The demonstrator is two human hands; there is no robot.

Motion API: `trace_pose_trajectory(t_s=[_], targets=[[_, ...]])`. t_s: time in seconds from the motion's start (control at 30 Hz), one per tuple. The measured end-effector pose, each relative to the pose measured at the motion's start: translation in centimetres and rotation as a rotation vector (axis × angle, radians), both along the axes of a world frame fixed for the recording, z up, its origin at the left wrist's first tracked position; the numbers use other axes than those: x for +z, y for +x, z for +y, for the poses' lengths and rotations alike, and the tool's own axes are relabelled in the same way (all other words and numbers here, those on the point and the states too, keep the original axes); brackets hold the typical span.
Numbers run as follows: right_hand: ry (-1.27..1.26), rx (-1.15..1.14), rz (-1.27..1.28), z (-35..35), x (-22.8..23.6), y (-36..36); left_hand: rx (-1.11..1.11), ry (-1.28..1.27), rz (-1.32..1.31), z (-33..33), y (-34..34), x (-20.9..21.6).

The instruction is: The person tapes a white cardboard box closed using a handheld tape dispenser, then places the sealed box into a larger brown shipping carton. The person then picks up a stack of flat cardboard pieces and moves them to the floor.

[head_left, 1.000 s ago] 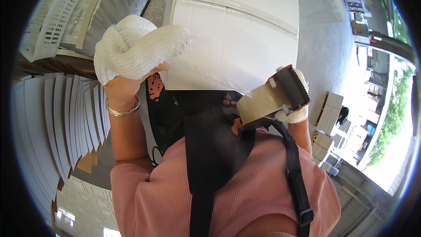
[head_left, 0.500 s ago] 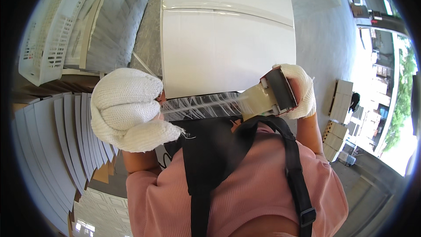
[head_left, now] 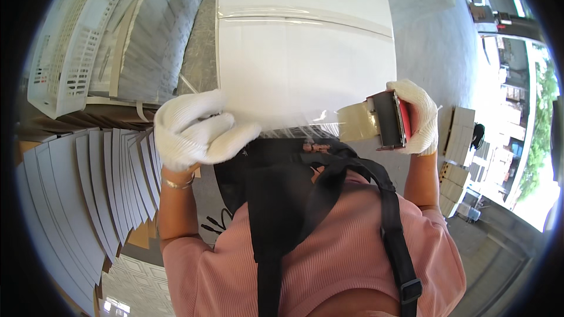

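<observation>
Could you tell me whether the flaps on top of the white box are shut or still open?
Shut. The white box lies flat-topped, its flaps meeting along one seam with a clear tape strip over it.

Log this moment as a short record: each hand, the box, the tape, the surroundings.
left hand: white knit glove, pressing the clear tape end at the box's near edge
right hand: gloved, gripping the tape dispenser
clear tape: stretched between the hands along the near edge
white box: closed, top seam taped
surroundings: white slotted crate upper left; fanned flat sheets left
</observation>
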State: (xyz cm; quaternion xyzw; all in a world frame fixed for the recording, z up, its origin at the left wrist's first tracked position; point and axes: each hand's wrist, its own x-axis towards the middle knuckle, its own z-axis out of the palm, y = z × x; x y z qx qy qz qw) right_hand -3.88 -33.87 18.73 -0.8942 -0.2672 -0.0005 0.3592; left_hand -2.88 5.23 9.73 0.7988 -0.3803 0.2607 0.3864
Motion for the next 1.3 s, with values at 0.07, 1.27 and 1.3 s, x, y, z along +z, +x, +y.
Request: trace_pose_trajectory(t_s=[0.07,1.27,1.3], targets=[[-0.091,-0.034,-0.03,0.3,-0.2,0.3,0.025,0.069,0.043,-0.1,0.2,-1.9],[-0.232,-0.047,0.019,2.6,-0.8,1.3,-0.58,-0.233,0.896,-8.6,2.6,-3.1],[-0.22,-0.044,0.019,2.5,-1.0,1.3,-0.567,-0.231,0.848,-8.7,2.6,-3.4]])
